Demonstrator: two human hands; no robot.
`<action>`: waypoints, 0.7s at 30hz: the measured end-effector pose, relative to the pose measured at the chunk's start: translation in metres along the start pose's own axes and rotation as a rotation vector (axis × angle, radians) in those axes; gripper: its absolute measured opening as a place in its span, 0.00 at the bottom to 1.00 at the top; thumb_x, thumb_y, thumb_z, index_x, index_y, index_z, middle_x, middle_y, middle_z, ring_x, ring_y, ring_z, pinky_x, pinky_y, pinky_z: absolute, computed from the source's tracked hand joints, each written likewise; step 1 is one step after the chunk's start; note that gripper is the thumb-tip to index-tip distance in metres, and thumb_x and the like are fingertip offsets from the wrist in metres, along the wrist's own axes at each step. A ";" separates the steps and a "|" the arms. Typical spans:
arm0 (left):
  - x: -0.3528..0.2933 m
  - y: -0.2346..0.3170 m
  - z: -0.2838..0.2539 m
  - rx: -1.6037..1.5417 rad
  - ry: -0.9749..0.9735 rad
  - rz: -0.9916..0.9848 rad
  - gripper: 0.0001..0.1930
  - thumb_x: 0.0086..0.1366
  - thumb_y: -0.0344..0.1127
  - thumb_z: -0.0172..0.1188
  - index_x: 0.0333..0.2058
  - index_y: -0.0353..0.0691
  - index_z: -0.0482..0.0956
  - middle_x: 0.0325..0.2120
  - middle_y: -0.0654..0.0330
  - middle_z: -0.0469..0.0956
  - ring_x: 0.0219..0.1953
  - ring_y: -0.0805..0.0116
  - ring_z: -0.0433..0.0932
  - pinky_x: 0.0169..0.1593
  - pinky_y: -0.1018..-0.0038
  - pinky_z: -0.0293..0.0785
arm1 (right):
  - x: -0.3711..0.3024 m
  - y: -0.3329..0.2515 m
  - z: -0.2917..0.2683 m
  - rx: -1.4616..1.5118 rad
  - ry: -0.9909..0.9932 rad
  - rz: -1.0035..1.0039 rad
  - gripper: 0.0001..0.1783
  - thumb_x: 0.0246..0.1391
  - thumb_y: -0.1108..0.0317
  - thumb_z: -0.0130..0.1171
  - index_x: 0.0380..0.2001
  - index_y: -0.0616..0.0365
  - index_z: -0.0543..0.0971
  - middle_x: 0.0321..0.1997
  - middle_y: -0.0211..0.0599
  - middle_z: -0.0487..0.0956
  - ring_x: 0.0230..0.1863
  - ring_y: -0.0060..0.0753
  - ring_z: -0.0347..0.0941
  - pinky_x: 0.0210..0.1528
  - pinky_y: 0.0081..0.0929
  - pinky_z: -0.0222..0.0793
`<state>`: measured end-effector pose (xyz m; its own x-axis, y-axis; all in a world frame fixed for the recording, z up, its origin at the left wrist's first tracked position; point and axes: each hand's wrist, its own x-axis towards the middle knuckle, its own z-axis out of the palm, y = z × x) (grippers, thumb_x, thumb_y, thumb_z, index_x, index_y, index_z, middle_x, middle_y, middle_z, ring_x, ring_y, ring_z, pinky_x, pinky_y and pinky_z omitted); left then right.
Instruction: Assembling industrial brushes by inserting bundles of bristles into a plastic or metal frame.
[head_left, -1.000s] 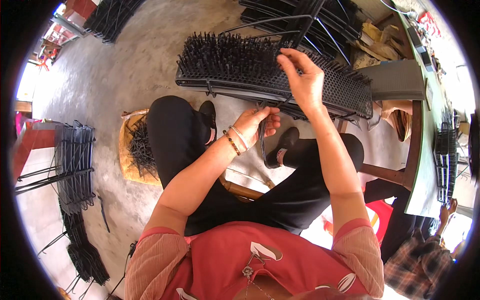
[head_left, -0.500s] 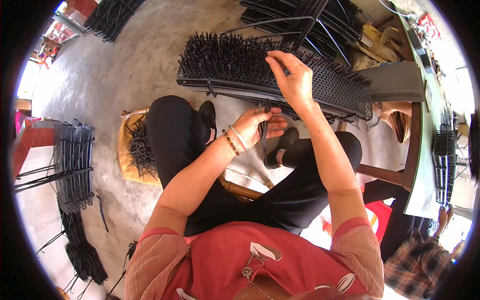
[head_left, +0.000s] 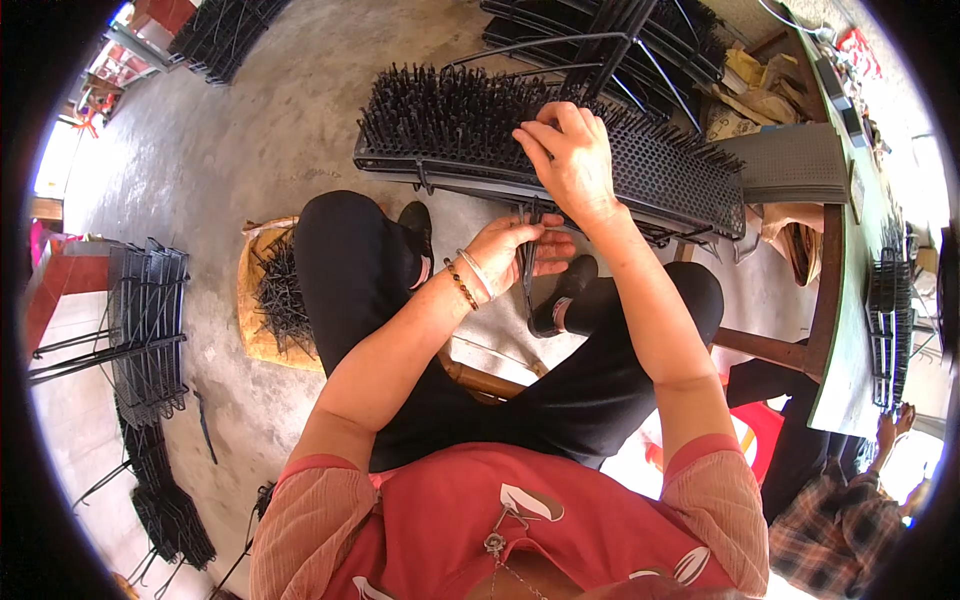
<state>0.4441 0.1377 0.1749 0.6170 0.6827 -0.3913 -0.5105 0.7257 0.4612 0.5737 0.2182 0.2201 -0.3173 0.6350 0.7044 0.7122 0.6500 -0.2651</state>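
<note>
In front of me stands a long black perforated rack [head_left: 655, 175], its holes on the left and along the far edge thick with upright thin black sticks [head_left: 435, 110]. Over the middle of the rack is my right hand [head_left: 572, 155], thumb and fingers pinched together. Whatever the pinch holds, if anything, is too small to make out. Just below the rack's near edge, my left hand [head_left: 515, 248] is closed around a small bundle of thin black sticks [head_left: 528, 265]. The bundle points down past the palm, with the outer fingers partly stretched out.
A yellow sack [head_left: 262, 330] with a heap of loose black sticks [head_left: 283, 295] lies left of my knee. Black wire racks [head_left: 150, 340] stand farther left. A pale-topped table [head_left: 850, 380] runs along the right, where another person in a plaid shirt [head_left: 840, 525] works.
My right hand has shifted slightly left and nearer over the rack, its fingers more curled. The left hand with its bundle has hardly moved.
</note>
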 end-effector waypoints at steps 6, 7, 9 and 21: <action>-0.001 0.004 -0.004 -0.055 -0.039 0.049 0.17 0.69 0.31 0.41 0.52 0.30 0.66 0.44 0.47 0.75 0.47 0.57 0.76 0.51 0.61 0.75 | 0.005 -0.002 -0.019 -0.052 -0.084 -0.064 0.09 0.44 0.69 0.64 0.33 0.56 0.81 0.35 0.34 0.75 0.33 0.37 0.71 0.38 0.31 0.66; -0.001 0.004 -0.003 -0.057 -0.040 0.050 0.17 0.69 0.31 0.41 0.52 0.30 0.66 0.44 0.47 0.75 0.47 0.57 0.76 0.51 0.61 0.75 | 0.003 0.000 -0.023 0.110 -0.083 0.085 0.09 0.46 0.68 0.64 0.32 0.60 0.81 0.35 0.35 0.75 0.32 0.34 0.72 0.35 0.28 0.67; -0.003 0.007 0.000 -0.068 -0.101 0.116 0.17 0.69 0.31 0.41 0.52 0.30 0.66 0.44 0.48 0.74 0.47 0.57 0.76 0.51 0.61 0.74 | 0.000 0.008 -0.038 0.378 -0.272 0.314 0.11 0.49 0.66 0.64 0.30 0.65 0.81 0.37 0.37 0.76 0.29 0.26 0.74 0.32 0.20 0.68; -0.001 0.004 0.007 -0.034 -0.234 0.184 0.17 0.70 0.35 0.41 0.52 0.31 0.67 0.44 0.47 0.75 0.48 0.57 0.76 0.51 0.59 0.74 | -0.017 -0.001 -0.057 0.747 -0.649 0.751 0.11 0.49 0.67 0.64 0.30 0.66 0.82 0.27 0.31 0.78 0.26 0.17 0.71 0.29 0.17 0.66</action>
<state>0.4452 0.1392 0.1830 0.6320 0.7675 -0.1074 -0.6435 0.5970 0.4790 0.6141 0.1833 0.2456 -0.3879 0.9034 -0.1827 0.3882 -0.0197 -0.9214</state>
